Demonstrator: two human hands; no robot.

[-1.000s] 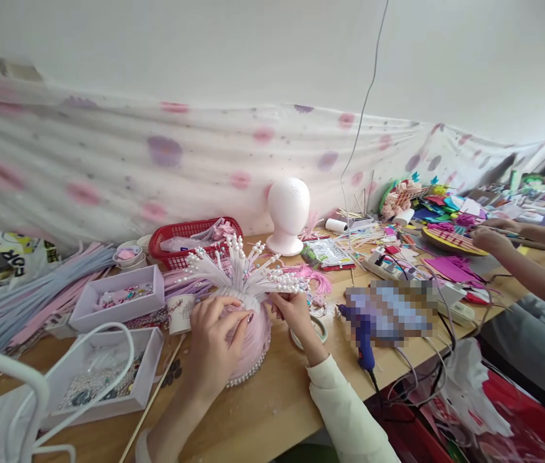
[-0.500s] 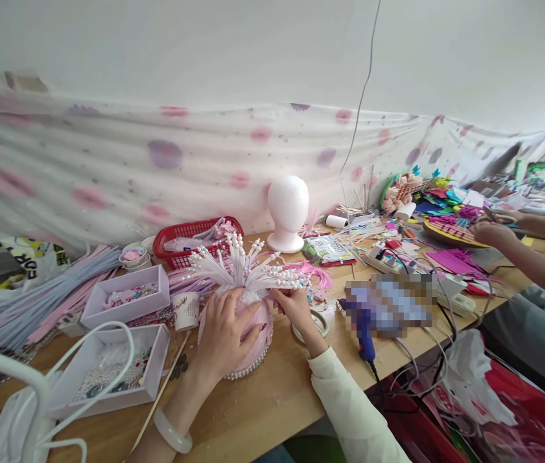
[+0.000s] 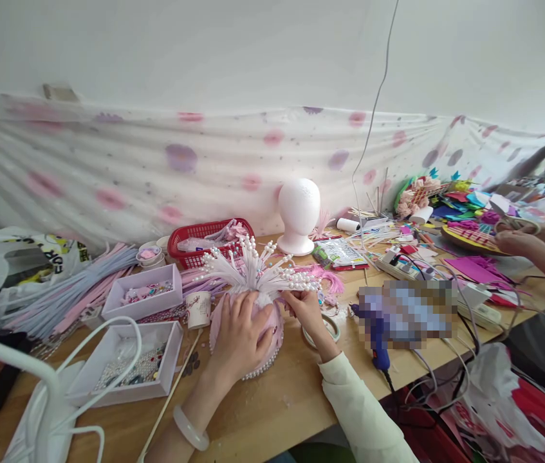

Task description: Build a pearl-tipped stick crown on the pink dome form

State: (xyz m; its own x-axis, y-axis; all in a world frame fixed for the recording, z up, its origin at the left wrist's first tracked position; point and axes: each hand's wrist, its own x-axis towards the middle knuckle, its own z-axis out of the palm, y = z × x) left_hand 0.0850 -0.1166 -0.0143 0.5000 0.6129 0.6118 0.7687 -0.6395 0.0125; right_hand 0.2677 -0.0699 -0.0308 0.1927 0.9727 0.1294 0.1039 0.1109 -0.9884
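A pink dome-shaped headpiece point(image 3: 275, 328) edged with pearls lies on the wooden table, with a spray of white pearl-tipped stems point(image 3: 257, 270) rising from its top. My left hand point(image 3: 240, 331) rests over the dome, fingers spread and pressed against it. My right hand point(image 3: 307, 307) is at the dome's right side, fingers closed in a pinch at the base of the stems.
A blue glue gun point(image 3: 377, 334) lies right of my hands, a tape roll point(image 3: 321, 329) beside them. White trays point(image 3: 130, 366) of beads, a paper cup point(image 3: 198, 308), a red basket point(image 3: 204, 239) and a foam head point(image 3: 298, 213) stand behind. Another person's hands point(image 3: 518, 239) work at the far right.
My left hand has flattened from pinching fingers to a spread palm on the dome. The view has shifted slightly left; the right hand stays at the stems.
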